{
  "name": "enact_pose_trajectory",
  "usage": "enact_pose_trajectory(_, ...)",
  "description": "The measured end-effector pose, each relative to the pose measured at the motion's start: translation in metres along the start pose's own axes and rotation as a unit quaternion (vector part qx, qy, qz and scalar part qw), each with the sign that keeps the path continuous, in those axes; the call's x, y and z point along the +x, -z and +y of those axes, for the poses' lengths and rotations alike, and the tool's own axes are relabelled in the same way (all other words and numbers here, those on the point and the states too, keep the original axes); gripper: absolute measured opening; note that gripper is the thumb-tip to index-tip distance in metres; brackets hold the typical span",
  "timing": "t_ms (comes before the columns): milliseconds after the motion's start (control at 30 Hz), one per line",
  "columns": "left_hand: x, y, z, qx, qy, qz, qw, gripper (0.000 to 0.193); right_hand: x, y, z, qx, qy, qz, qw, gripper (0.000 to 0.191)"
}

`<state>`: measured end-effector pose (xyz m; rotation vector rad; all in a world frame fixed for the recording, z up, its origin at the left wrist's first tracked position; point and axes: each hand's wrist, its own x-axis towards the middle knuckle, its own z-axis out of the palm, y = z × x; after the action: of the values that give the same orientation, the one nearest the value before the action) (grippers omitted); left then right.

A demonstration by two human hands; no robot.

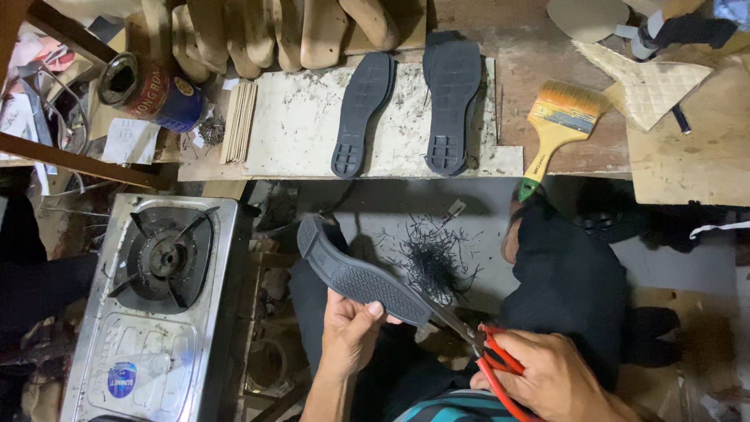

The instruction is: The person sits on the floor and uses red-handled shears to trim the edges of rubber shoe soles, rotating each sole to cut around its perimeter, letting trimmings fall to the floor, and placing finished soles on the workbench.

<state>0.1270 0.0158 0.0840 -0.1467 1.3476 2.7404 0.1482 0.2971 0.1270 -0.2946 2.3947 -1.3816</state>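
Observation:
My left hand (349,332) grips a black rubber shoe sole (359,275) from below, tread side up, its heel pointing up-left. In my right hand (549,373) are red-handled scissors (484,350), their blades meeting the sole's toe edge. A heap of thin black rubber trimmings (433,256) lies on the floor beyond the sole. Two more black soles (362,109) (451,98) rest side by side on a scuffed white board (297,125) on the bench.
A single-burner steel gas stove (156,297) stands at left. A blue tin can (152,92) and a bundle of wooden strips (239,121) sit behind it. A yellow-handled paintbrush (555,129), wooden shoe lasts (273,31) and quilted insole pieces (652,86) lie on the bench.

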Motion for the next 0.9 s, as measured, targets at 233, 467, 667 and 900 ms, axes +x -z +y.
enact_pose_trajectory(233, -0.003, 0.005, -0.003, 0.000, 0.003, -0.011, 1.000, 0.054, 0.001, -0.001, 0.000, -0.055, 0.018, -0.004, 0.998, 0.070)
enact_pose_trajectory(467, -0.005, 0.008, -0.005, 0.001, 0.013, -0.016, 1.000, 0.058, 0.000, -0.003, 0.011, -0.010, -0.016, -0.039, 0.999, 0.058)
enact_pose_trajectory(667, -0.005, 0.010, -0.007, 0.019, 0.029, -0.026, 0.999, 0.058, -0.001, -0.002, 0.012, 0.011, 0.017, -0.024, 1.000, 0.035)
enact_pose_trajectory(900, -0.006, 0.015, -0.009, 0.043, 0.050, -0.038, 0.997, 0.057, 0.005, 0.000, 0.004, 0.030, 0.013, -0.044, 0.999, 0.028)
